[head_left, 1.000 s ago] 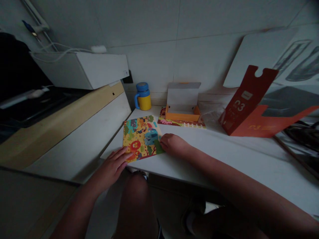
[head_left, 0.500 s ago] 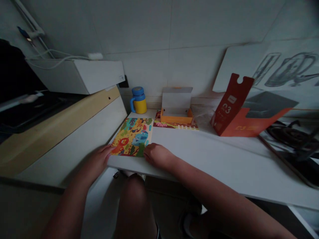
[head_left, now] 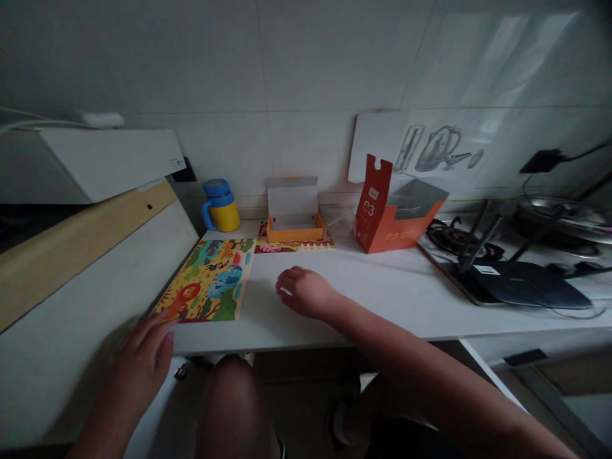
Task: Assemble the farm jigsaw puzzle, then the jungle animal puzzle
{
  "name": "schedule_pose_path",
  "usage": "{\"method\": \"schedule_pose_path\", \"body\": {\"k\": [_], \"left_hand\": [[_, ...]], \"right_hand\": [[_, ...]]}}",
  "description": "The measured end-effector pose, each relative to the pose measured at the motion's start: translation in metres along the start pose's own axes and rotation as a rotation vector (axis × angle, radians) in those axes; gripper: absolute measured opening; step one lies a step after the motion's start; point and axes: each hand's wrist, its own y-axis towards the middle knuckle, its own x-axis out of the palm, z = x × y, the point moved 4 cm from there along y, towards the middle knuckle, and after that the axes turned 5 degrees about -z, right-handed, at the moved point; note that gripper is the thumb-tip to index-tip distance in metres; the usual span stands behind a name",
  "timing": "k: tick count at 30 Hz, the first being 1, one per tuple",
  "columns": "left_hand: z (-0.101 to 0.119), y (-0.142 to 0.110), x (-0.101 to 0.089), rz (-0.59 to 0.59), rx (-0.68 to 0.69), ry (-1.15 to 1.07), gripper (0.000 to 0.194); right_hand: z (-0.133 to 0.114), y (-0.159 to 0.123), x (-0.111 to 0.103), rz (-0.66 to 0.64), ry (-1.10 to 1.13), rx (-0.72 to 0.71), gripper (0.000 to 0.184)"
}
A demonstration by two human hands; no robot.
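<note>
A colourful animal picture board (head_left: 210,284), perhaps a puzzle, lies flat at the left end of the white table, with an orange lion and a blue elephant on it. My left hand (head_left: 146,350) is at its near left corner, fingers stretched out and the tips at or over the edge; whether they touch it I cannot tell. To the right of the board, over the bare table, is my right hand (head_left: 306,292). Its fingers are loosely bent, with a gap by the thumb and nothing visible in them.
Behind stand a blue and yellow mug (head_left: 222,207) and an open orange box (head_left: 294,228) on a second picture sheet (head_left: 296,247). Clear plastic (head_left: 337,217) lies beside a red-orange carton (head_left: 401,223). A black router (head_left: 526,284) and stove are at the right, a slanted panel (head_left: 95,280) at the left.
My right hand has come off the picture board's right edge and moved right. My left hand has loosened at the near left corner. The view has swung to the right.
</note>
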Motion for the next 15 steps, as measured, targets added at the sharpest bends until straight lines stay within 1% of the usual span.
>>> {"method": "schedule_pose_path", "body": {"k": [1,2,3,4,5,6,7,8,9,10,11,13,15], "left_hand": [[0.016,-0.01,-0.002,0.018,0.055,-0.037,0.032],[0.034,-0.022,-0.003,0.026,0.107,-0.082,0.029],[0.05,-0.034,-0.001,0.027,0.147,-0.115,0.027],[0.067,-0.047,0.002,0.026,0.177,-0.143,0.03],[0.082,-0.06,0.008,0.013,0.198,-0.162,0.035],[0.098,-0.072,0.016,-0.016,0.252,-0.175,0.039],[0.113,-0.083,0.024,-0.026,0.281,-0.175,0.043],[0.125,-0.091,0.032,-0.039,0.271,-0.155,0.047],[0.136,-0.097,0.038,-0.032,0.281,-0.121,0.051],[0.146,-0.101,0.045,-0.063,0.282,-0.079,0.053],[0.155,-0.104,0.051,-0.097,0.278,-0.04,0.054],[0.166,-0.105,0.055,-0.121,0.262,0.001,0.051],[0.172,-0.103,0.055,-0.142,0.237,0.006,0.049]], "right_hand": [[0.022,-0.014,-0.018,0.039,-0.016,0.075,0.018],[0.048,-0.03,-0.039,0.082,-0.048,0.181,0.019],[0.075,-0.046,-0.061,0.131,-0.101,0.319,0.021],[0.103,-0.063,-0.084,0.193,-0.163,0.487,0.024],[0.129,-0.078,-0.105,0.225,-0.197,0.579,0.029],[0.154,-0.092,-0.125,0.259,-0.225,0.653,0.034],[0.178,-0.106,-0.143,0.284,-0.256,0.732,0.035],[0.202,-0.119,-0.159,0.292,-0.301,0.855,0.033],[0.224,-0.129,-0.17,0.266,-0.32,0.968,0.031],[0.244,-0.138,-0.178,0.23,-0.308,1.055,0.031],[0.26,-0.143,-0.184,0.223,-0.304,1.093,0.032],[0.283,-0.145,-0.188,0.179,-0.274,1.12,0.029],[0.296,-0.138,-0.187,0.141,-0.227,1.064,0.024]]}}
